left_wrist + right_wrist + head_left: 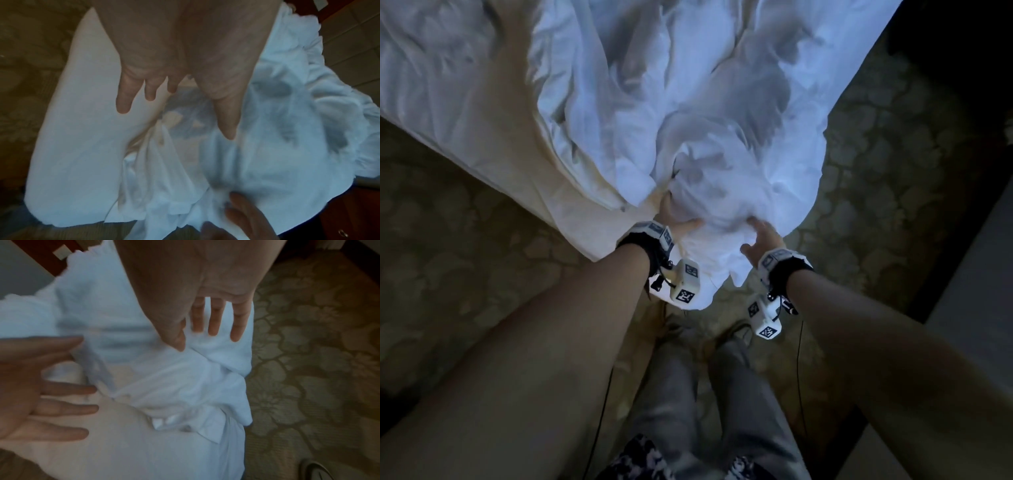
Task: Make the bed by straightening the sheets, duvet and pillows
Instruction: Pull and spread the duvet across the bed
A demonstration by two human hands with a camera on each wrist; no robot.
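Note:
A crumpled white duvet (pixel 722 137) lies bunched over the bed's near corner, and its end hangs toward the floor. The white sheet on the mattress (pixel 465 120) shows bare to the left. My left hand (pixel 676 219) touches the left side of the hanging bunch, fingers straight and spread (pixel 172 84). On the bunch's right side is my right hand (pixel 760 236), also with straight fingers (pixel 213 327). Neither hand grips the fabric. The right wrist view shows the left hand (pixel 30 394) as an open palm beside the duvet (pixel 164 378).
Patterned beige carpet (pixel 465 257) surrounds the bed corner. Dark wooden furniture (pixel 962 171) stands along the right. My legs in grey trousers (pixel 705 394) stand just before the corner. A slipper (pixel 314 470) lies on the carpet at the right.

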